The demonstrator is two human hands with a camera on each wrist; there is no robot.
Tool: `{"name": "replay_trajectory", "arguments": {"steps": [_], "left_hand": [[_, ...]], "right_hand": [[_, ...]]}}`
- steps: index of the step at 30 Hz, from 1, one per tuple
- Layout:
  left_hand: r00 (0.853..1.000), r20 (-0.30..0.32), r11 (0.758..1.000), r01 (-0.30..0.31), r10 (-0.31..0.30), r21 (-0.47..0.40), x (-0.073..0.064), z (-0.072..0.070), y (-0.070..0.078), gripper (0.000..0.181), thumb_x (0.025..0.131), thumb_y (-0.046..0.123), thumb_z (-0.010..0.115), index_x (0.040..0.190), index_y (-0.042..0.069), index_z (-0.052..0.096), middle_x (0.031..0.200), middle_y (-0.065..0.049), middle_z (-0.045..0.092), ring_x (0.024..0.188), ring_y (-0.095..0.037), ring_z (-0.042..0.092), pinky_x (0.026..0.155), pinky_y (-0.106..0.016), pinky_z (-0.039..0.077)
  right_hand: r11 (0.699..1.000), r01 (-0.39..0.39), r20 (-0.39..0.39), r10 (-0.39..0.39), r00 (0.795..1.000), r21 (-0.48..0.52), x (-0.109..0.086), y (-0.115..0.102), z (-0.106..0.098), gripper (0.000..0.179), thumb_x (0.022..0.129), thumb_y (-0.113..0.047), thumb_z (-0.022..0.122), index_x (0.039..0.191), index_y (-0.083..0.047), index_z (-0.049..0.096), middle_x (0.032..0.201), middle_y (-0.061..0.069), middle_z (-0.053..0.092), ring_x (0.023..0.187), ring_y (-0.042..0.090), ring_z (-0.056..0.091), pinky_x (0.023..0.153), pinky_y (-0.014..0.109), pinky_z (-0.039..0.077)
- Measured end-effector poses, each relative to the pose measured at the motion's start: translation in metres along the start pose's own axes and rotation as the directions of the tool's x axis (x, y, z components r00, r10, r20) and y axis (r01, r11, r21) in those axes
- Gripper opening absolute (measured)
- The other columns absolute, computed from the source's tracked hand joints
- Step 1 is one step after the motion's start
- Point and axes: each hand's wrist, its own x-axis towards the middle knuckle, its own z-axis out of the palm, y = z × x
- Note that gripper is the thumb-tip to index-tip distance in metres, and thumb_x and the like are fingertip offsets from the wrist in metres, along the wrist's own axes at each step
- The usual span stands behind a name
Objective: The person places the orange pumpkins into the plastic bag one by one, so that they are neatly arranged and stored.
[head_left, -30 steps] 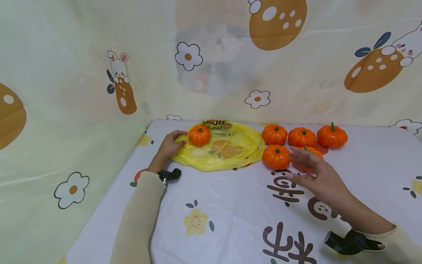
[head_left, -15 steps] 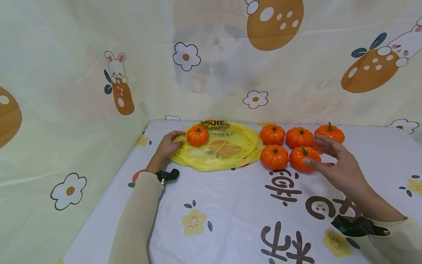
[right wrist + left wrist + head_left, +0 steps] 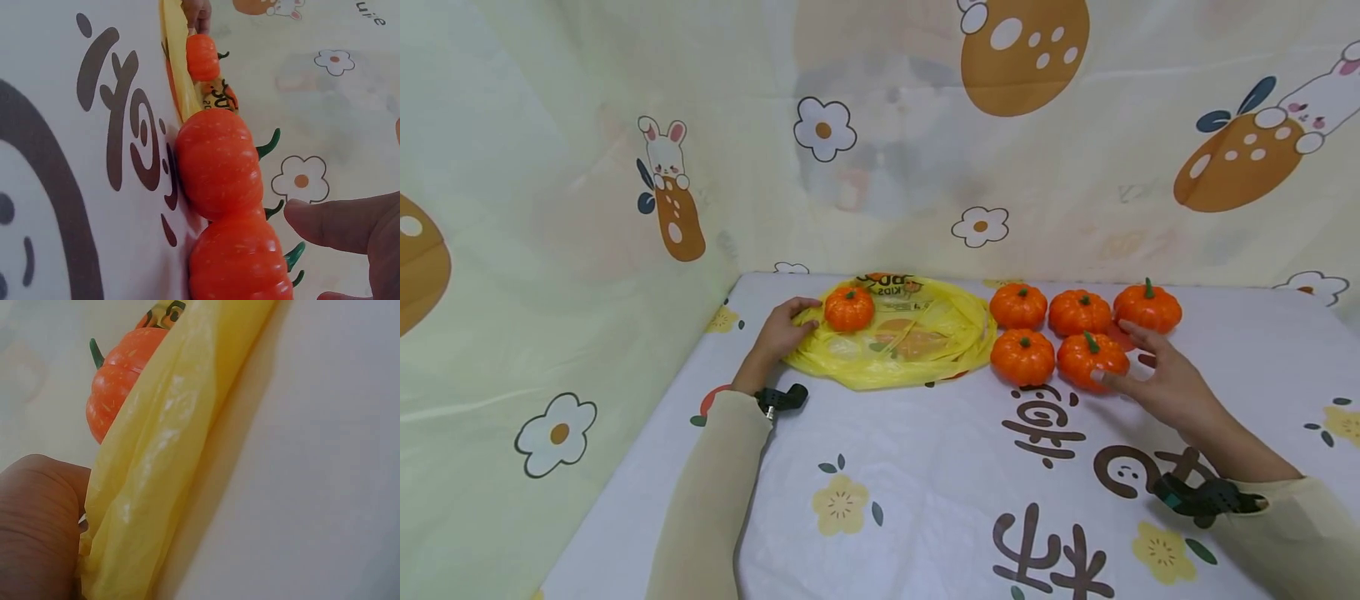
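Observation:
My left hand [image 3: 784, 331] holds the left edge of a yellow plastic bag [image 3: 925, 367], its thumb over the film. A small orange pumpkin [image 3: 848, 309] with a green stem sits on the bag's left part, also visible behind the yellow film [image 3: 156, 456] in the left wrist view. At the right, my right hand [image 3: 1180, 385] has its fingers spread beside the near right pumpkin [image 3: 1090, 363]. The thumb [image 3: 331, 224] stands apart from the pumpkins in the right wrist view. Nothing is in that palm.
Several more pumpkins stand right of the bag: a near left one [image 3: 1022, 357], and a back row with a left [image 3: 1018, 306], middle [image 3: 1078, 312] and right one [image 3: 1148, 309]. A patterned white cloth [image 3: 925, 483] covers the table; a printed curtain [image 3: 895, 192] rises behind.
My right hand has moved right, off the front of the near right pumpkin, then lowered beside it. The left hand stays at the bag's edge, and the pumpkins have not moved.

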Motion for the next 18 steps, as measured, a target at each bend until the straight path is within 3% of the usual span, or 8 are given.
{"name": "replay_trajectory", "arguments": {"steps": [9, 14, 16, 18], "left_hand": [[1.0, -0.002, 1.0, 0.01, -0.01, -0.009, 0.0, 0.0, 0.002, 0.033, 0.096, 0.015, 0.061, 0.129, 0.016, 0.059, 0.144, -0.008, 0.054, 0.135, -0.028, 0.045, 0.118, -0.045, 0.034], [1.0, 0.002, 1.0, 0.016, -0.016, -0.014, 0.0, 0.0, 0.003, 0.034, 0.096, 0.015, 0.061, 0.13, 0.016, 0.059, 0.145, -0.007, 0.054, 0.136, -0.028, 0.045, 0.118, -0.045, 0.033], [1.0, 0.001, 1.0, 0.014, -0.014, -0.012, 0.0, 0.0, 0.002, 0.034, 0.096, 0.015, 0.061, 0.13, 0.016, 0.06, 0.145, -0.007, 0.054, 0.136, -0.028, 0.045, 0.118, -0.045, 0.033], [1.0, 0.001, 1.0, 0.009, -0.009, -0.01, 0.001, 0.0, 0.001, 0.033, 0.096, 0.016, 0.061, 0.129, 0.016, 0.06, 0.144, -0.007, 0.054, 0.136, -0.028, 0.045, 0.118, -0.045, 0.033]], "right_hand": [[0.996, -0.002, 0.046, -0.002, 0.999, 0.084, 0.006, 0.01, 0.007, 0.097, 0.092, -0.038, 0.068, 0.158, -0.009, 0.003, 0.156, 0.037, 0.011, 0.131, 0.061, 0.026, 0.1, 0.071, 0.039], [0.987, 0.014, 0.036, -0.02, 0.999, 0.161, 0.007, 0.014, 0.011, 0.096, 0.092, -0.037, 0.068, 0.159, -0.011, 0.004, 0.154, 0.037, 0.013, 0.129, 0.058, 0.03, 0.085, 0.04, 0.06], [0.982, 0.021, 0.036, -0.028, 0.999, 0.189, 0.008, 0.015, 0.013, 0.096, 0.092, -0.036, 0.069, 0.159, -0.011, 0.005, 0.153, 0.036, 0.014, 0.128, 0.056, 0.032, 0.075, 0.028, 0.06], [0.978, 0.026, 0.035, -0.034, 0.999, 0.207, 0.009, 0.016, 0.014, 0.095, 0.092, -0.034, 0.069, 0.159, -0.011, 0.005, 0.153, 0.036, 0.013, 0.128, 0.056, 0.032, 0.072, 0.024, 0.06]]}}
